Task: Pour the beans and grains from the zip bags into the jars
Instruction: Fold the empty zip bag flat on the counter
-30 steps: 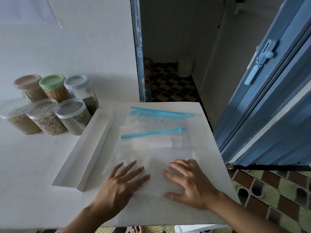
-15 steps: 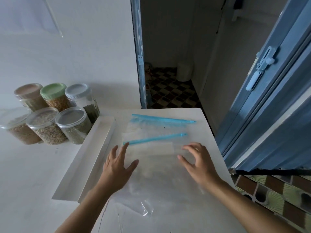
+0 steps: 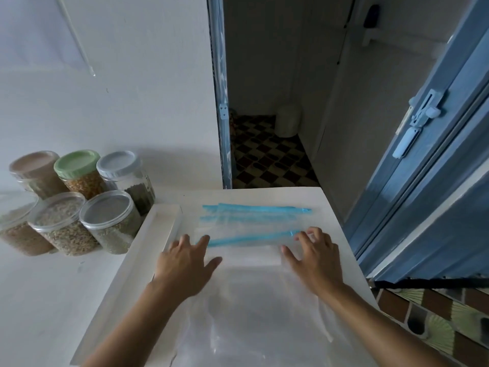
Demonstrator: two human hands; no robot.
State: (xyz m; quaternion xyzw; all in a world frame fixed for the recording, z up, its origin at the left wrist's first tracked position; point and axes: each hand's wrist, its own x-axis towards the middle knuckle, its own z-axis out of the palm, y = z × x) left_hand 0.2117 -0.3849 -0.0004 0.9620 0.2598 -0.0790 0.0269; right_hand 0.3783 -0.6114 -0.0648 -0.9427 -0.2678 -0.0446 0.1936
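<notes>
Clear empty zip bags (image 3: 251,292) with blue zip strips lie flat and stacked on the white table (image 3: 333,223). My left hand (image 3: 185,263) lies flat on the top bag, fingers spread, fingertips at the left end of its blue strip. My right hand (image 3: 315,258) presses flat on the bag's right side, fingertips at the strip's right end. Several lidded jars (image 3: 76,202) filled with grains and beans stand grouped at the left against the wall.
A long white angled strip (image 3: 148,247) lies between the jars and the bags. Beyond the table's far edge is an open doorway with a checkered floor (image 3: 267,157). A blue door (image 3: 423,160) stands to the right; patterned floor tiles (image 3: 436,321) show below the table's right edge.
Both hands have slid away from me along the top bag, from its near end up to the blue zip strip. The bag lies flatter than before.
</notes>
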